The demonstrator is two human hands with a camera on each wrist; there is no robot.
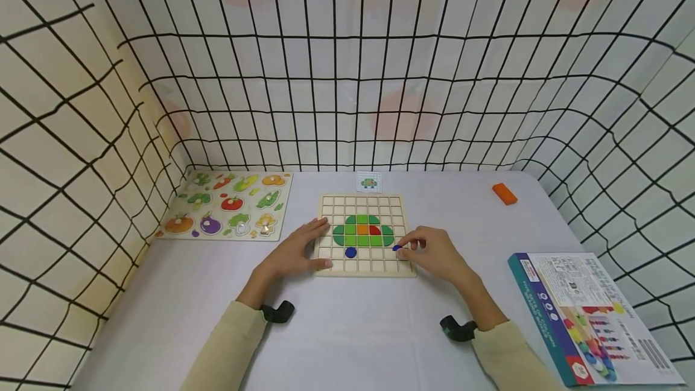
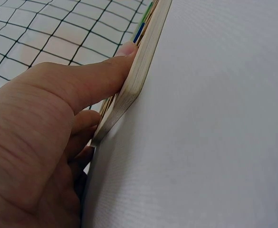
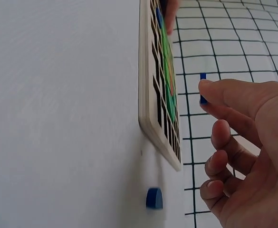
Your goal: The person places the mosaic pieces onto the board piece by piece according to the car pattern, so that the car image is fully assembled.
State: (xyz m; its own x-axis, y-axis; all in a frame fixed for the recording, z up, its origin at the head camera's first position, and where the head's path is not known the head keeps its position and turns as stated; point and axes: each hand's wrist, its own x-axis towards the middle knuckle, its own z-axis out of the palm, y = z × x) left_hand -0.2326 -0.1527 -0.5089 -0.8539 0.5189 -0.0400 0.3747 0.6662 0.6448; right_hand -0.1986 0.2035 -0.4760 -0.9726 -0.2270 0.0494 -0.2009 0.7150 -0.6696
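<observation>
A wooden grid board (image 1: 336, 267) lies on the white table with green, orange and red pieces set in its squares. Below the green shape, a round blue piece (image 1: 350, 253) sits in the grid. My left hand (image 1: 295, 250) rests along the board's left edge, thumb and fingers spread, the thumb (image 2: 100, 78) touching the rim. Over the board's right side, my right hand (image 1: 434, 252) pinches a small blue piece (image 3: 203, 99) between thumb and index finger, raised off the surface. Another blue piece (image 3: 154, 198) lies on the table beside the board.
Behind the board stands a small pattern card (image 1: 369, 183). A vegetable puzzle board (image 1: 184, 198) lies at left, an orange block (image 1: 504, 193) at back right, and a printed box (image 1: 592, 318) at front right. Black netting (image 1: 347, 77) encloses the table.
</observation>
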